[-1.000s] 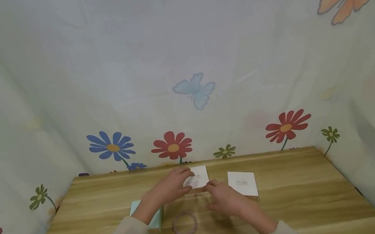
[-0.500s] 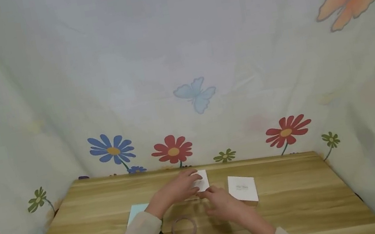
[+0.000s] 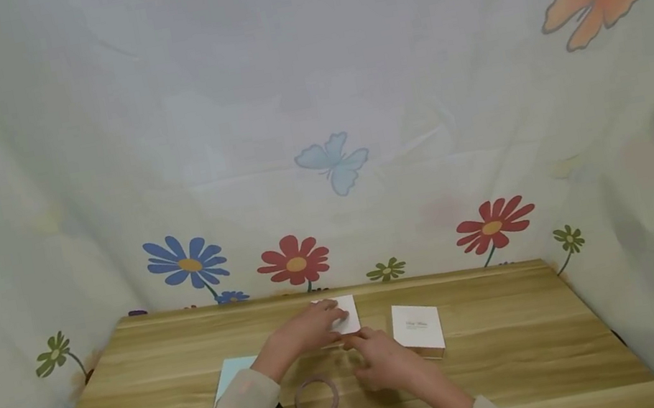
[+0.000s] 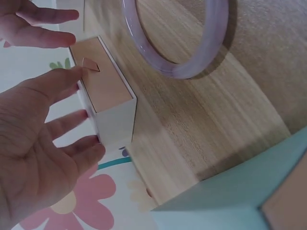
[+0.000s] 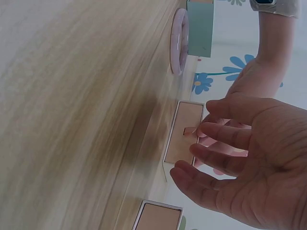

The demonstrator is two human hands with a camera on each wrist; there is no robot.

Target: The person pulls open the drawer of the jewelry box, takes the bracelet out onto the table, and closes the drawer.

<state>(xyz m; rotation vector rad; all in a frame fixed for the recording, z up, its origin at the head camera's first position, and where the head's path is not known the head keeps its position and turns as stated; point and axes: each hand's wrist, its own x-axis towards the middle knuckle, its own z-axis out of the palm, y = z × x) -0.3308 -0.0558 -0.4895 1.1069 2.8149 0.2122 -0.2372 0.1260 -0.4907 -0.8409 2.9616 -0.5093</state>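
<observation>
Your left hand point(image 3: 308, 330) has slid farther across the lid of the white box point(image 3: 352, 315) since the first frame, covering more of it, while both white boxes keep their places. You have that box near the middle of the desk's point(image 3: 511, 354) far edge. Its body is plain matte white with crisp corners; its front panel point(image 4: 108, 86) is a smooth rosy tan, framed by a thin white rim, with a small folded tab point(image 4: 91, 63) of the same tan. Your left hand is bent around the box, fingers over the lid and one digit at the tab; whether it pinches the tab you cannot tell. Your right hand point(image 3: 387, 361) is partly open, fingers loosely curved and parted, holding nothing, its tips close by the box's right front corner; contact is unclear. A lilac, cloudy bracelet point(image 4: 182, 71) lies nearer you, beside the teal box point(image 3: 235, 372); another white box point(image 3: 416, 323) sits towards the desk's right edge.
</observation>
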